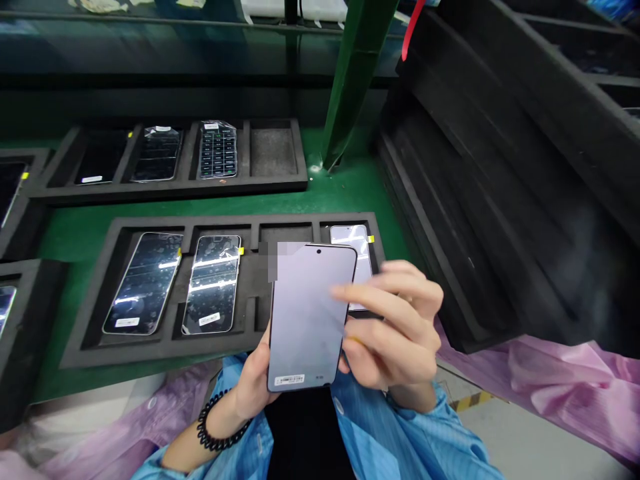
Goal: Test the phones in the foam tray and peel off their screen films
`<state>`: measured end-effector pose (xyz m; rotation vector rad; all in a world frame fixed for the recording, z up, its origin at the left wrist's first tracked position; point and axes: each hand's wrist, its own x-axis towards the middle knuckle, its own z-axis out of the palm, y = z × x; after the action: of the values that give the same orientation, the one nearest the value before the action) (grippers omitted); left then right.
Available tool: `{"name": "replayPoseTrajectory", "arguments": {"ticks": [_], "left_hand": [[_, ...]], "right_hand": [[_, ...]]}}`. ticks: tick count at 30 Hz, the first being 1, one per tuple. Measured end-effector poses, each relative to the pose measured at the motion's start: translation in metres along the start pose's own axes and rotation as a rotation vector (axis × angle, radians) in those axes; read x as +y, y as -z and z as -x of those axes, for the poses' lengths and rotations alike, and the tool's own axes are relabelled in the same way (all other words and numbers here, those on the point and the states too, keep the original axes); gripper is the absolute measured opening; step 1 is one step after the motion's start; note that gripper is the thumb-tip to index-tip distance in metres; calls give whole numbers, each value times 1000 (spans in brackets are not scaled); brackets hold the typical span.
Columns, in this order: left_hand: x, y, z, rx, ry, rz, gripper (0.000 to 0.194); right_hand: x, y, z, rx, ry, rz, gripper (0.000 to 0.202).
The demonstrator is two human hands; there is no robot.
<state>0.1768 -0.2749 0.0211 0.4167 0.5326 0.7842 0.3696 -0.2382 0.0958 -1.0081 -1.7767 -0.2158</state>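
Note:
A phone with a pale, lit screen is held upright at the middle, a white label along its bottom edge. My left hand, with a black coiled band at the wrist, grips its left side and back. My right hand is at the phone's right side, its index finger stretched over the screen and blurred; a small yellow thing shows between the thumb and the other fingers. Behind the phone lies a black foam tray holding a dark phone, another dark phone and a lit phone.
A second foam tray with several phones sits farther back, and more trays stand at the left edge. A green metal post rises at the back. Stacked black trays fill the right. Pink sleeves show on both sides.

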Motion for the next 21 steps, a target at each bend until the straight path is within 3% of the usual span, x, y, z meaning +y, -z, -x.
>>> {"name": "replayPoseTrajectory", "arguments": {"ticks": [4,10,15,21], "left_hand": [[7,-19,-8,-204,18,-70,86],[13,-29,-13,-250,38,-45,83],[9,-18,-9,-148,63,-28,82],[0,-6,1,28,63,58,69]], "right_hand": [[5,0,-2,-151,2,48,24],[6,-1,1,-120,-9,49,23],[6,2,0,-151,-25,-6,24],[0,2,1,-36,26,-16,31]]}}
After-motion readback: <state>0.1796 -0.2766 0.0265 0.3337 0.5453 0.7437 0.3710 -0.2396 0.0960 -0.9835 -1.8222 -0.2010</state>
